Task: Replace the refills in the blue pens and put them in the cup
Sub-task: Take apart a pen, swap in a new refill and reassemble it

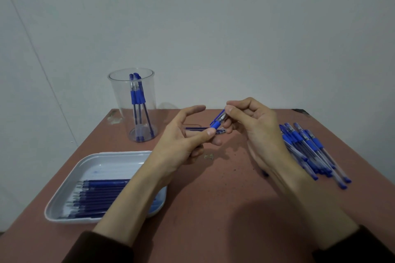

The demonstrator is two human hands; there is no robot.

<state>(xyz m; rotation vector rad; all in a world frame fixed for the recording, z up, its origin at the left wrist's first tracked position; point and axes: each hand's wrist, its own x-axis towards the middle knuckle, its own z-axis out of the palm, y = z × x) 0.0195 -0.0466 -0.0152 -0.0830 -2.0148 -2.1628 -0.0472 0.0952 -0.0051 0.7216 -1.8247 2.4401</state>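
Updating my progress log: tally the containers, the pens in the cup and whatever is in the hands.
Tray: 1
Cup: 1
Pens inside it: 3
Pen gripped by left hand and right hand: 1
Total: 6
The pile of pens overlaps too much to count.

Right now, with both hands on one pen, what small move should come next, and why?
Probably turn the tip of the pen with the right hand while the left hand steadies the blue grip: both pinch that end, so the tip is likely being unscrewed, and refills lie in the tray.
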